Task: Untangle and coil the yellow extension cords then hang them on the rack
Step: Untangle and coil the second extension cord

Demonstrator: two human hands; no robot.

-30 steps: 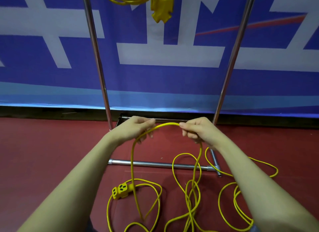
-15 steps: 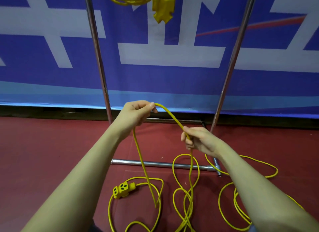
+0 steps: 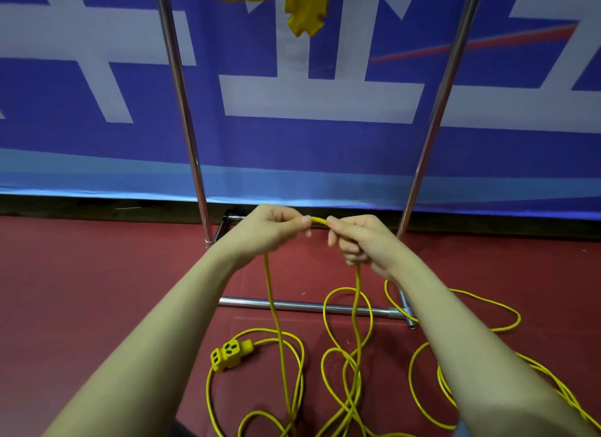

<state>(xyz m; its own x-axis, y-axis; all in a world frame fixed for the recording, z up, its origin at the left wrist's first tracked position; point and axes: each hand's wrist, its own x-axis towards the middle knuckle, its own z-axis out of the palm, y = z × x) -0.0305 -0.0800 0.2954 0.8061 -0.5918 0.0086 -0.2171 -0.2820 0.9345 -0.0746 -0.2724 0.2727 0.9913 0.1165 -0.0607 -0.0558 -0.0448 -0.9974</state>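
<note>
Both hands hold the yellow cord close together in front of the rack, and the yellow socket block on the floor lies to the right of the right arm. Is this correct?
Not quite. The head view shows the socket block lying by the left forearm, left of the hanging strands. The rest holds: left hand and right hand hold the yellow cord close together before the rack.

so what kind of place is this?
Probably an indoor hall or sports venue, not a home: dark red floor, a large blue and white printed banner along the wall, and a freestanding metal rack standing before it.
</note>
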